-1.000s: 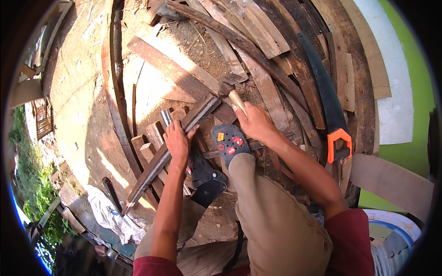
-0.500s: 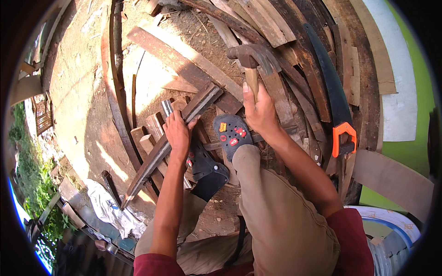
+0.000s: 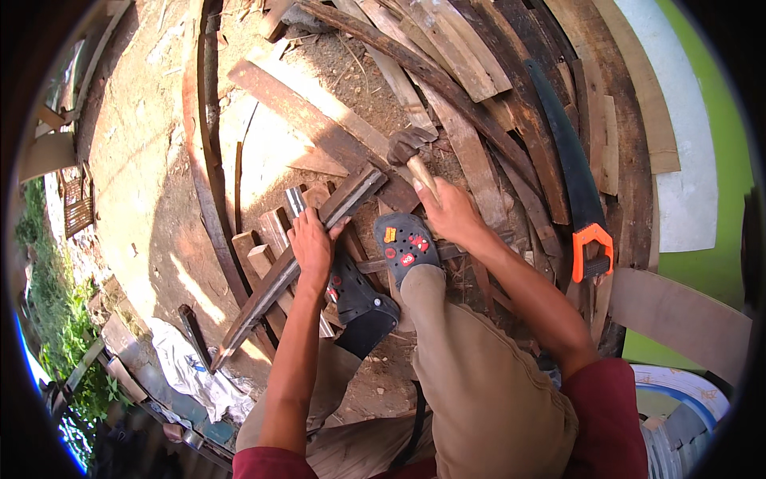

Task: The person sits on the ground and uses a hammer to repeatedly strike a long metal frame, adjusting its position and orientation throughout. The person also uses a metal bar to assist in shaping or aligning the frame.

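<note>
A claw hammer (image 3: 409, 147) with a wooden handle is gripped in my right hand (image 3: 456, 212), its head tilted to the left near the upper end of a long dark wooden bar (image 3: 259, 302). My left hand (image 3: 312, 244) is wrapped round that bar, which slants from lower left to upper right. Whether the hammer head touches wood, I cannot tell. Shorter wood blocks (image 3: 262, 259) lie under and beside the bar. My two feet in dark clogs (image 3: 408, 242) stand close by, the left one partly hidden by my left arm and the bar.
A handsaw (image 3: 590, 239) with an orange handle lies on stacked boards (image 3: 550, 160) to the right. A wide brown plank (image 3: 303, 112) rests on the dirt ahead, with a long beam (image 3: 199, 144) to its left. White crumpled cloth (image 3: 195, 371) lies at lower left.
My right hand has brought the hammer down and slightly left, its head tipping toward the bar's upper end. My left hand keeps its hold on the bar.
</note>
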`<state>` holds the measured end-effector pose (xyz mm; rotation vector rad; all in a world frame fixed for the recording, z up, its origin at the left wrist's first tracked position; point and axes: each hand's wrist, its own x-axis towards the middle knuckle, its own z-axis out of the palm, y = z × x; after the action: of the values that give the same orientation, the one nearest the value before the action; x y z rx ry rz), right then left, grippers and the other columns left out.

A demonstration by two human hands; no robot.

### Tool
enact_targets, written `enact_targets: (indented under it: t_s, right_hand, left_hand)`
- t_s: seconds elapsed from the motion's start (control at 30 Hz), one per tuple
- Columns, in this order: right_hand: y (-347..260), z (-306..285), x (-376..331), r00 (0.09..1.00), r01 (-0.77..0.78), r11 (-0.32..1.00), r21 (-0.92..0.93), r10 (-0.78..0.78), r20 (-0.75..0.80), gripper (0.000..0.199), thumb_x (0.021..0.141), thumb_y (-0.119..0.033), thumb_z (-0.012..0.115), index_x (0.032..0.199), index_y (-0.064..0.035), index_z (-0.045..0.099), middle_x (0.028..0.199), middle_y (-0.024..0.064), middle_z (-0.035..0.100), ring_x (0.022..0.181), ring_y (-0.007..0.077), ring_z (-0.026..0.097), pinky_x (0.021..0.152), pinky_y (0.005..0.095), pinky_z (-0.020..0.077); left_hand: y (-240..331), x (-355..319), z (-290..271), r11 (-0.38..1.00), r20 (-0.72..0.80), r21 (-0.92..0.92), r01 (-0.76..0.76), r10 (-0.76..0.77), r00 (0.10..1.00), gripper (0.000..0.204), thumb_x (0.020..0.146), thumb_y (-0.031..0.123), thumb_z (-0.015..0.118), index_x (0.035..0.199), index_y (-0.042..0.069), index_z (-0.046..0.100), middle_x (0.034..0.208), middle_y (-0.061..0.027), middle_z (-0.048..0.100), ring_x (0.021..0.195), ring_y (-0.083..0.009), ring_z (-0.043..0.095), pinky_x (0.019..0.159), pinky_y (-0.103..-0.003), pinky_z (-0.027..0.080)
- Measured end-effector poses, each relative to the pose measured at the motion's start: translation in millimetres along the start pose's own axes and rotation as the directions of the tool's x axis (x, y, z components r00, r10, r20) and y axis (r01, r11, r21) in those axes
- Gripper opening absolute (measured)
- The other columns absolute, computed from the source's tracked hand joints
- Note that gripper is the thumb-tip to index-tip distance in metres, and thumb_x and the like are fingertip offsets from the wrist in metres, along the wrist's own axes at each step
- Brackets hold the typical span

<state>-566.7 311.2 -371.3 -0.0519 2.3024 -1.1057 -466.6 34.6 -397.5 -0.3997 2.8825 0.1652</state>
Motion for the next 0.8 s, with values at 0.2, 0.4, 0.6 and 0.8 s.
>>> enact_targets:
  t_s: [0.2, 0.4, 0.6, 0.8]
  right_hand:
    - [-20.4, 9.6, -15.4, 0.999, -0.046, 0.977, 0.206, 0.043, 0.019, 0.049, 0.104, -0.044, 0.054, 0.097, 0.0044, 0.056, 0.069, 0.0215, 0.06, 0.066, 0.0378, 0.06, 0.064, 0.0474, 0.0476]
    - [4.1, 3.3, -2.7, 0.999, -0.007, 0.989, 0.146, 0.011, -0.03, 0.046, 0.105, -0.045, 0.054, 0.095, 0.0004, 0.055, 0.063, 0.0122, 0.054, 0.057, 0.0232, 0.056, 0.055, 0.0427, 0.0464]
    - [15.0, -5.1, -20.5, 0.934, -0.341, 0.78, 0.524, 0.344, 0.097, 0.044, 0.106, -0.045, 0.051, 0.092, -0.0041, 0.054, 0.06, 0.0017, 0.049, 0.042, 0.013, 0.049, 0.04, 0.0318, 0.0395]
    - [17.1, -4.4, -32.8, 0.919, -0.384, 0.687, 0.617, 0.35, 0.182, 0.039, 0.108, -0.043, 0.049, 0.089, -0.0096, 0.044, 0.061, -0.0039, 0.037, 0.043, 0.0066, 0.035, 0.038, 0.0258, 0.0317]
  left_hand:
    - [-0.7, -6.6, -0.2, 1.0, 0.01, -0.015, -0.015, 0.015, 1.0, 0.066, 0.081, 0.056, 0.075, 0.111, 0.0, 0.057, 0.108, -0.0152, 0.062, 0.105, -0.0325, 0.058, 0.085, -0.043, 0.042]
    - [-13.9, 28.1, -7.5, 0.971, 0.108, -0.232, 0.063, -0.038, 0.993, 0.062, 0.084, 0.054, 0.076, 0.109, 0.0, 0.058, 0.086, -0.0219, 0.067, 0.085, -0.0415, 0.063, 0.079, -0.048, 0.048]
    - [-9.4, 21.8, -19.8, 0.927, -0.158, -0.302, -0.222, 0.181, 0.971, 0.063, 0.08, 0.04, 0.084, 0.123, 0.002, 0.058, 0.115, -0.017, 0.062, 0.108, -0.0361, 0.059, 0.092, -0.046, 0.046]
    - [-10.9, 19.6, -10.9, 0.945, -0.034, -0.273, -0.182, 0.18, 0.983, 0.074, 0.067, 0.034, 0.092, 0.123, 0.0, 0.058, 0.112, -0.0167, 0.064, 0.105, -0.0364, 0.059, 0.091, -0.046, 0.047]
